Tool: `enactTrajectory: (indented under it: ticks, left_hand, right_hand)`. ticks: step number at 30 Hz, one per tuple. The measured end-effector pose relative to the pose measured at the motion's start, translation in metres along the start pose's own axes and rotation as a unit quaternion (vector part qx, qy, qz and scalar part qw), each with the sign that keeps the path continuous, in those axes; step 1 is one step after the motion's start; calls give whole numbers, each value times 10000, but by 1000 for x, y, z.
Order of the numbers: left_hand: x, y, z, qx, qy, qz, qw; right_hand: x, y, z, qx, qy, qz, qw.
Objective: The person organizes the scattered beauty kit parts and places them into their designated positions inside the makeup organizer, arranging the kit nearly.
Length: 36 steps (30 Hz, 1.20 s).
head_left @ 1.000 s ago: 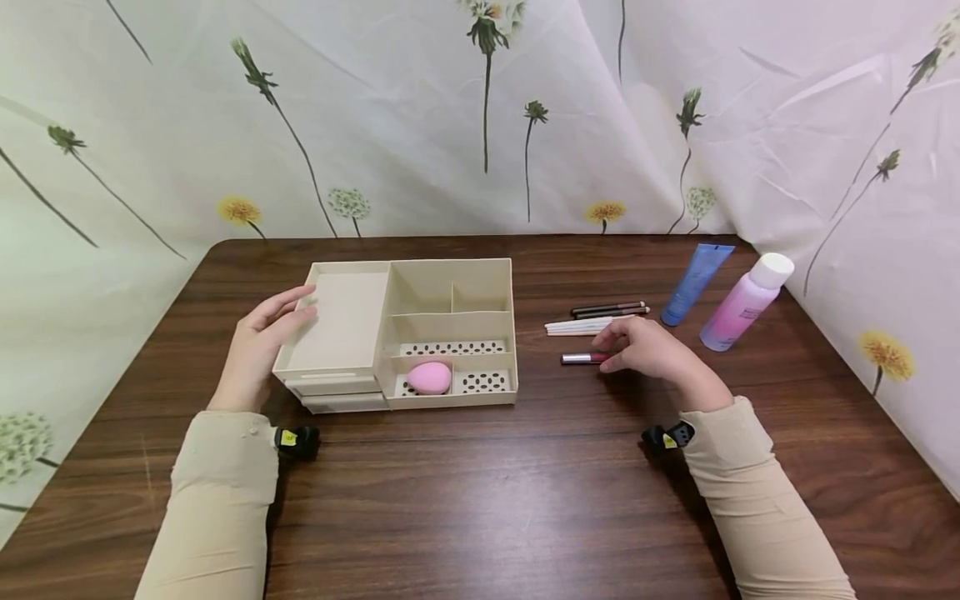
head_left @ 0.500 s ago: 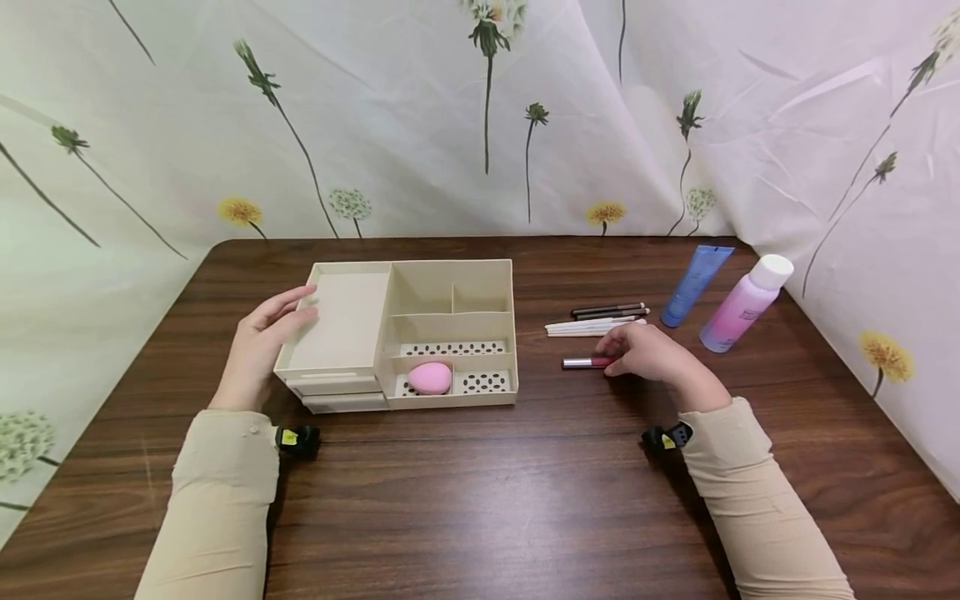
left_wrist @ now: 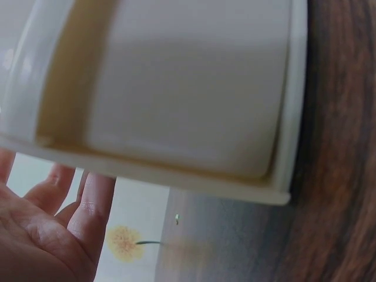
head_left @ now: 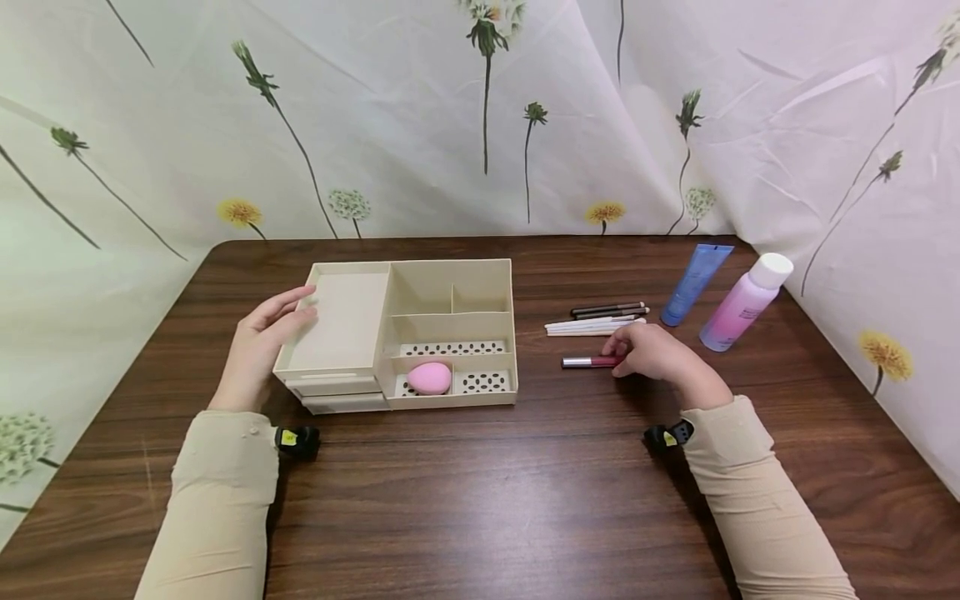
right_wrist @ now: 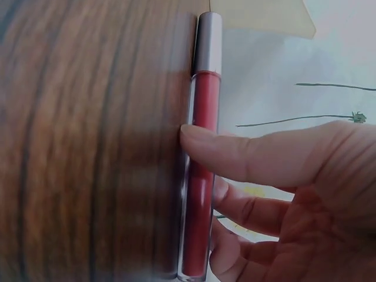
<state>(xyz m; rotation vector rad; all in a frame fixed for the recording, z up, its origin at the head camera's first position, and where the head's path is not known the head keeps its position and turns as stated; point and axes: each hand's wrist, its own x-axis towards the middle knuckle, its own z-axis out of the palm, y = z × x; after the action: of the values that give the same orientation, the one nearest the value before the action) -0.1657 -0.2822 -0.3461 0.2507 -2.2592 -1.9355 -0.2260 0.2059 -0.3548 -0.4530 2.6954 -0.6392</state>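
In the head view, my left hand (head_left: 258, 346) rests against the left side of a cream desktop organizer (head_left: 337, 321). Its fingertips reach the rim, and the left wrist view has the fingers fairly straight beside the organizer's wall (left_wrist: 147, 173). A pink makeup sponge (head_left: 430, 378) sits in a front compartment. To the right, my right hand (head_left: 660, 358) pinches a lip gloss tube (head_left: 581, 362) that lies on the table. The right wrist view has the thumb across the red tube (right_wrist: 202, 194), below its silver cap, with fingers behind it.
Just beyond the right hand lie several white brushes (head_left: 588, 327) and dark brushes (head_left: 609, 311). A blue squeeze tube (head_left: 697, 283) and a pink spray bottle (head_left: 746, 304) stand farther right. A floral cloth (head_left: 420, 125) hangs behind the wooden table (head_left: 480, 500).
My right hand has shifted slightly right along the lip gloss, so more of the red tube shows. The tube has barely moved. The left hand and organizer stay as they were.
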Motion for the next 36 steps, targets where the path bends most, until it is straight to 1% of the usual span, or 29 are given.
enactTrajectory:
  ticks: [6, 12, 18, 25, 29, 32, 36]
  left_hand:
    - [0, -1, 0, 7, -22, 6, 10000]
    - [0, -1, 0, 127, -9, -1, 9999]
    - [1, -3, -1, 113, -5, -32, 9999]
    - [2, -3, -2, 67, 16, -79, 9999]
    - [3, -3, -2, 41, 4, -49, 10000]
    - [3, -1, -2, 23, -9, -54, 10000]
    - [2, 0, -2, 130, -23, -64, 9999]
  right_hand:
    - [-1, 1, 2, -109, 19, -51, 9999]
    - [-3, -1, 4, -163, 56, -289, 9994]
    - [-3, -3, 5, -186, 38, -507, 9985]
    - [-4, -8, 4, -94, 220, -657, 9976]
    - [-7, -17, 1, -65, 366, -727, 9967]
    - [-10, -25, -1, -33, 552, -804, 9952]
    - [-15, -35, -3, 64, 723, -843, 9938]
